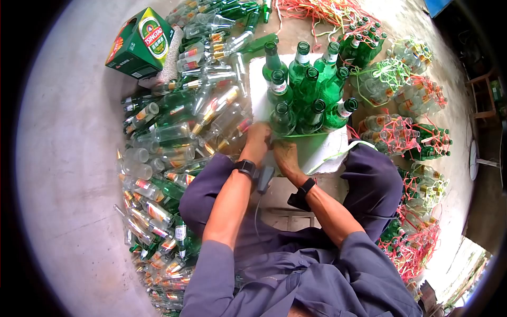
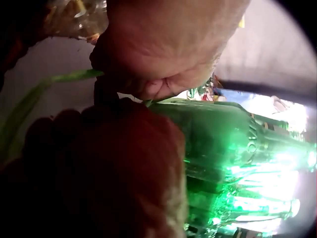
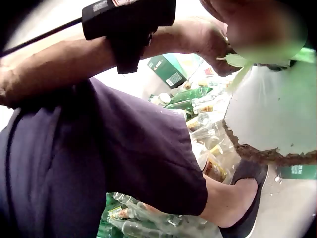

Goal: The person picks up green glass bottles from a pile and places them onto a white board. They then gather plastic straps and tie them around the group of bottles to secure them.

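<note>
The cluster of green bottles [image 1: 306,90] stands upright on a white foam slab [image 1: 317,150] that serves as the worktop, just ahead of the person's knees. A green strap [image 1: 303,136] runs around the near side of the cluster, low on the bottle bodies. Both hands meet at the cluster's near left corner: the left hand [image 1: 257,138] and the right hand [image 1: 285,157] sit touching each other against the nearest bottle. In the left wrist view the left fingers [image 2: 148,59] curl around the strap [image 2: 59,79] where it meets the bottle glass [image 2: 223,144]; the right fingers appear pinched on the same strap, though the right wrist view shows them only as a blur.

The step in hand looks like binding the cluster, with the strap ends being drawn together or knotted. The next move likely calls for steady tension on both ends, so that the loop does not slip up the bottle shoulders and the bottles stay upright.

To the left lies a heap of loose bottles [image 1: 179,132] on the concrete floor [image 1: 68,158], with a green carton [image 1: 140,42] at its far edge. To the right sit finished bundles [image 1: 406,132] tied in red and green cord, and a tangle of spare cord [image 1: 317,10] lies far off.
</note>
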`<state>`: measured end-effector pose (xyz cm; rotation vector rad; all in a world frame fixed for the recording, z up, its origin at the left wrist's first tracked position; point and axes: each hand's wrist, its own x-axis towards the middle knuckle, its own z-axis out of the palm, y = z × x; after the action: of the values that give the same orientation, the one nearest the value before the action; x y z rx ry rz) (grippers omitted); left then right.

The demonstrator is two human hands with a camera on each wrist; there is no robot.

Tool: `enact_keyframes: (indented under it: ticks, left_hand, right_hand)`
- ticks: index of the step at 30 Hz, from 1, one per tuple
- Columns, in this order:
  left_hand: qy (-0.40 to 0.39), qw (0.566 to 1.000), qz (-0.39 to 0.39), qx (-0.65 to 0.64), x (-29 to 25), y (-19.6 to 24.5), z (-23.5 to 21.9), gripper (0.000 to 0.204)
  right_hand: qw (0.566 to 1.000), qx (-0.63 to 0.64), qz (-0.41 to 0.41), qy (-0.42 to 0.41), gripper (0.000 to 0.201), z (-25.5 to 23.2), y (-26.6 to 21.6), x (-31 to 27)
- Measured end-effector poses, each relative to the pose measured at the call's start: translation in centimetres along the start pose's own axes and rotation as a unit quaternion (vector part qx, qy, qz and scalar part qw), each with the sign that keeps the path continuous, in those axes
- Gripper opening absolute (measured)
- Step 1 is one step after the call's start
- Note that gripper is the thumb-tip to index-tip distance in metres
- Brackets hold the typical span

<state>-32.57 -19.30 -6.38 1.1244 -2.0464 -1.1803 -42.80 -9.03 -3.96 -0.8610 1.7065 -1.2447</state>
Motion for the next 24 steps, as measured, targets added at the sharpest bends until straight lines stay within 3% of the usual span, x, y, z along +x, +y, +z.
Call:
enact_keyframes:
  ticks: [1, 2, 3, 4, 5, 6, 8, 9, 10, 11, 12, 13, 15, 16, 18, 19, 20, 21, 22, 23, 24]
  left_hand:
    - [-0.012, 0.999, -0.046, -0.013, -0.2, 1.2, -0.3, 0.011]
    - [-0.023, 0.995, -0.092, -0.026, -0.2, 1.4, -0.3, 0.015]
    - [-0.025, 0.995, -0.092, -0.027, -0.1, 1.3, -0.2, 0.015]
    - [0.006, 0.999, -0.024, 0.036, 0.0, 1.1, 0.1, 0.015]
    - [0.038, 0.993, 0.044, 0.099, 0.0, 0.8, 0.4, 0.016]
    - [0.038, 0.994, 0.041, 0.098, 0.0, 0.6, 0.6, 0.016]
    - [0.033, 0.983, 0.086, 0.161, 0.4, 3.0, 0.0, 0.016]
    - [0.029, 0.983, 0.081, 0.161, 0.7, 1.7, 0.4, 0.016]
    - [0.006, 0.994, -0.015, 0.110, 1.3, -1.0, 1.3, 0.015]
    - [-0.018, 0.992, -0.111, 0.058, 1.4, 0.5, 1.0, 0.013]
    - [0.005, 0.991, -0.129, 0.028, 0.8, 2.1, 0.9, 0.010]
    - [-0.003, 0.990, -0.135, 0.026, 0.4, 2.0, 1.0, 0.010]
    - [-0.008, 0.993, -0.115, -0.012, 0.8, 1.6, 1.0, 0.015]
    - [-0.007, 0.976, -0.178, -0.127, 0.8, 4.6, 0.5, 0.016]
    - [0.053, 0.984, -0.095, -0.144, 1.4, -5.2, 3.4, 0.013]
    - [0.081, 0.984, -0.053, -0.149, 1.6, -9.9, 4.8, 0.012]
    - [0.045, 0.866, -0.297, -0.400, 1.8, 3.6, 1.1, 0.006]
    - [0.041, 0.870, -0.289, -0.397, 1.7, 2.3, 1.4, 0.006]
    - [0.069, 0.855, -0.322, -0.400, 1.7, -1.6, 2.4, 0.009]
    - [0.097, 0.839, -0.353, -0.402, 2.0, -4.7, 3.1, 0.014]
    - [0.093, 0.844, -0.344, -0.401, 1.9, -6.8, 3.6, 0.014]
  right_hand:
    - [0.973, -0.205, -0.109, -0.013, 0.017, 0.2, 1.7, 0.5]
    - [0.892, -0.399, -0.212, -0.026, 0.017, 0.1, 2.3, 0.8]
    - [0.891, -0.401, -0.211, -0.026, 0.017, 0.0, 2.9, 0.5]
    - [0.953, -0.254, -0.165, -0.024, 0.017, -0.3, 2.9, -0.1]
    - [0.988, -0.101, -0.115, -0.023, 0.019, -0.7, 2.7, -0.5]
    - [0.988, -0.102, -0.113, -0.024, 0.019, -1.2, 2.7, -0.5]
    - [0.916, -0.326, -0.232, -0.011, 0.025, -2.5, 1.9, -0.8]
    - [0.918, -0.325, -0.227, -0.014, 0.025, -2.9, 1.7, -0.8]
    - [0.965, -0.197, -0.171, -0.030, 0.020, -3.3, 1.6, -0.6]
    - [0.991, -0.064, -0.110, -0.042, 0.020, -3.6, 1.4, -0.4]
    - [0.965, -0.169, -0.201, -0.025, 0.021, -4.0, 1.3, 0.0]
    - [0.966, -0.170, -0.191, -0.024, 0.021, -4.2, 1.4, 0.0]
    - [0.990, 0.009, -0.123, -0.060, 0.020, -4.4, 1.5, 0.0]
    - [0.992, 0.008, -0.117, -0.056, 0.020, -4.3, 2.8, -0.8]
    - [0.995, 0.018, -0.062, -0.073, 0.018, -4.1, 4.9, 0.3]
    - [0.995, 0.017, -0.076, -0.065, 0.018, -4.5, 4.4, 0.9]
    - [0.960, -0.168, -0.222, -0.029, 0.017, -4.7, 4.0, 1.0]
    - [0.871, -0.342, -0.352, 0.012, 0.017, -4.7, 3.7, 0.8]
    - [0.870, -0.341, -0.356, 0.022, 0.017, -4.5, 3.1, 0.3]
    - [0.960, -0.180, -0.215, 0.021, 0.016, -4.0, 2.4, 0.0]
    - [0.998, -0.008, -0.066, 0.015, 0.017, -3.7, 1.7, 0.0]
